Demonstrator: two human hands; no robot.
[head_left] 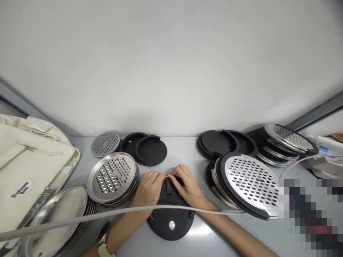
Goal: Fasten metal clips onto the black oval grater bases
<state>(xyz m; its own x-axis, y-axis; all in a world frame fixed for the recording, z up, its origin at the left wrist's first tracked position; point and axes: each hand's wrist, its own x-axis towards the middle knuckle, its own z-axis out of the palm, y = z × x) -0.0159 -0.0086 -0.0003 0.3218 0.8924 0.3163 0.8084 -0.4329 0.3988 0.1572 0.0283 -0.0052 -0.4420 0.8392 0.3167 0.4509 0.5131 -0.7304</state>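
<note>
Right of the left perforated stack (115, 176), a rounded black piece (160, 228) lies on the worktop (184, 151), showing 1 shiny spot (172, 225); forearms angling inward, left hand (148, 187) and right hand (189, 187) pinch its dark strip's (168, 187) far end.

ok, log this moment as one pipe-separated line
left hand: fingertips at far end of black strap | right hand: fingertips at same end | under strap: black round piece | both sides: perforated metal discs | foreground: white cable

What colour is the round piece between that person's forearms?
The round piece is black; see the head view.
</note>
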